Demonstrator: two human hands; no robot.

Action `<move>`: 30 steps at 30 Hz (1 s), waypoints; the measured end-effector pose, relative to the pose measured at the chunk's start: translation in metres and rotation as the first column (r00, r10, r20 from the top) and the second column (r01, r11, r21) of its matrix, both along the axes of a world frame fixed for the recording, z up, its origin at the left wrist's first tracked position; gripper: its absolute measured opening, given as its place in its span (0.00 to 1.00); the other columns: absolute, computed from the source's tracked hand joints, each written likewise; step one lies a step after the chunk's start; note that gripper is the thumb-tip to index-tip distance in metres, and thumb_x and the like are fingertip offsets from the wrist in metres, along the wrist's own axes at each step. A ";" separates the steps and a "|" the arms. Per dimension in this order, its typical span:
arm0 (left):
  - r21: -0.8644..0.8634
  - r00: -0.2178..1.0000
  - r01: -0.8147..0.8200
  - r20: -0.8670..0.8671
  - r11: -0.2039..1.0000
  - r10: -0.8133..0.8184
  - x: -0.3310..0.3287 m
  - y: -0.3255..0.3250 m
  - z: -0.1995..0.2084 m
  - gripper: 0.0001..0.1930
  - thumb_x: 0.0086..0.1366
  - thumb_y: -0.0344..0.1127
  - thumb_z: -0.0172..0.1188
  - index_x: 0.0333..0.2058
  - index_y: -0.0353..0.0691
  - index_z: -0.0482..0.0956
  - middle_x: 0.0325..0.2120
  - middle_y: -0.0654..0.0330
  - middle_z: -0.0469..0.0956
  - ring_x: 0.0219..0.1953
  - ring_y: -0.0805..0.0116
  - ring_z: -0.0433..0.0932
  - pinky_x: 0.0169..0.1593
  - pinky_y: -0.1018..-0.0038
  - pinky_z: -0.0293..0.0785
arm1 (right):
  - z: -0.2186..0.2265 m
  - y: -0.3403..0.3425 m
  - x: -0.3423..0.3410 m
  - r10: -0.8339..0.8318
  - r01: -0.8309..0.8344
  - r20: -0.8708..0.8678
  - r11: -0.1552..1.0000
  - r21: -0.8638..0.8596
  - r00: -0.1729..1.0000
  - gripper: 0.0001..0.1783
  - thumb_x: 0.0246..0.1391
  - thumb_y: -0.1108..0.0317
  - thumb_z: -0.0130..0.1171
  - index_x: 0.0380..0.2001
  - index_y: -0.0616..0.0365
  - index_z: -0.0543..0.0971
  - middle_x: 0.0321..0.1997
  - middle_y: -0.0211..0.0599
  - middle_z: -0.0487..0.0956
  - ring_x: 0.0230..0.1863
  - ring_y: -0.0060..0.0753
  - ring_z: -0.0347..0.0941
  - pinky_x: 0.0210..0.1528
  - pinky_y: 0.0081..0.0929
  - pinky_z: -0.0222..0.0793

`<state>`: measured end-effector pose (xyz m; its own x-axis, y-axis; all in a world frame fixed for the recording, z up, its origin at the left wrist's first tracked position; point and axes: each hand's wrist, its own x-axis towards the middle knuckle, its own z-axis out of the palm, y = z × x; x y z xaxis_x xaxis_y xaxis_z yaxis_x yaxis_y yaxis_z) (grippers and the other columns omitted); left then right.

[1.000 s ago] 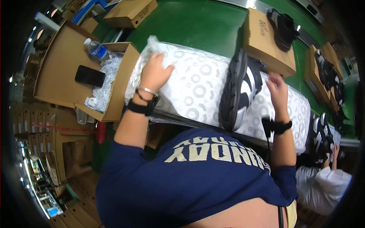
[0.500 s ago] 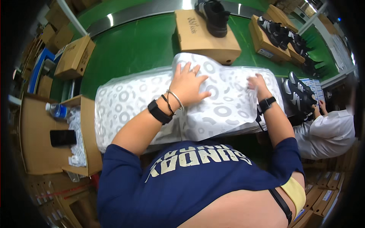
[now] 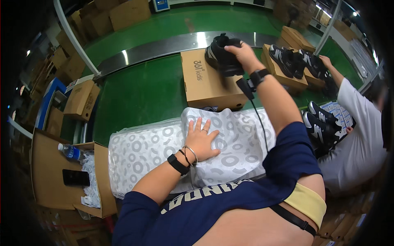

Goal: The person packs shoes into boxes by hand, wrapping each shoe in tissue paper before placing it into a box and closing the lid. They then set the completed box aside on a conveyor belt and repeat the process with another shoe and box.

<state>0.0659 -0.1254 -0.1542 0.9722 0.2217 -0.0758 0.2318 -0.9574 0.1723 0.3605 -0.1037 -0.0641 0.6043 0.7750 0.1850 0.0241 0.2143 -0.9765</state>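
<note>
At the brown box (image 3: 195, 88), the right hand (image 3: 248, 57), now off the patterned paper (image 3: 240, 153), grips a black shoe (image 3: 219, 61). The left hand (image 3: 200, 142) presses flat, fingers spread, holding nothing; work now spans paper and shoe.

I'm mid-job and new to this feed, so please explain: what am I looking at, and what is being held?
No machine here: these are a person's bare hands, seen from a fisheye camera on their head, so straight edges bend. The left hand rests spread on patterned white paper. The right hand grips a black shoe by a brown box. At left, an open box holds a phone and a bottle.
</note>
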 end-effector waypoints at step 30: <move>-0.019 0.993 0.020 0.120 1.000 -0.018 0.002 0.005 -0.004 0.29 0.47 0.51 0.57 0.48 0.47 0.70 0.55 0.44 0.57 0.59 0.39 0.48 0.58 0.44 0.36 | -0.212 -0.337 -0.055 -0.235 0.927 0.897 0.116 -0.357 0.375 0.10 0.50 0.65 0.47 0.30 0.54 0.77 0.26 0.45 0.77 0.29 0.47 0.73 0.34 0.38 0.68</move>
<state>0.0675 -0.1201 -0.1586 0.9786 0.2025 0.0371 0.1899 -0.9576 0.2168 0.3053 -0.4405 -0.2765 0.9411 0.1266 0.3136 0.2273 -0.9233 -0.3095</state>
